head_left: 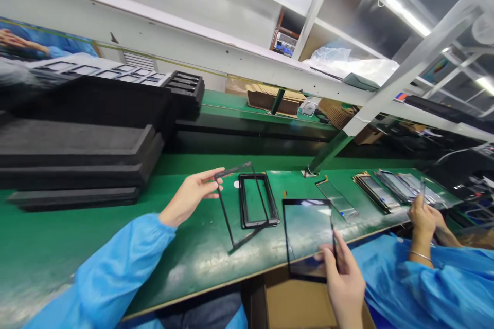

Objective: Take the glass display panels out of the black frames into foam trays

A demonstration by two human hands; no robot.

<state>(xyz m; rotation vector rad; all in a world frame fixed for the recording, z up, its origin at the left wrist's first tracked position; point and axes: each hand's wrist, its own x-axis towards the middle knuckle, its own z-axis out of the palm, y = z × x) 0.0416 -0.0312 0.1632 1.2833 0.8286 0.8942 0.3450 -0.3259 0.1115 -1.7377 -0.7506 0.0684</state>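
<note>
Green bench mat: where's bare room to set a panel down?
Widest bare patch: green mat between the black foam trays and the left hand. A narrower strip runs along the front edge, below the held black frame. Crowded: right of the right hand, where stacked glass panels and a co-worker's hand are.

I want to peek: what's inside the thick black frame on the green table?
The green bench top shows inside the thick black frame. The thin black frame in the left hand crosses it, hiding one strip.
</note>
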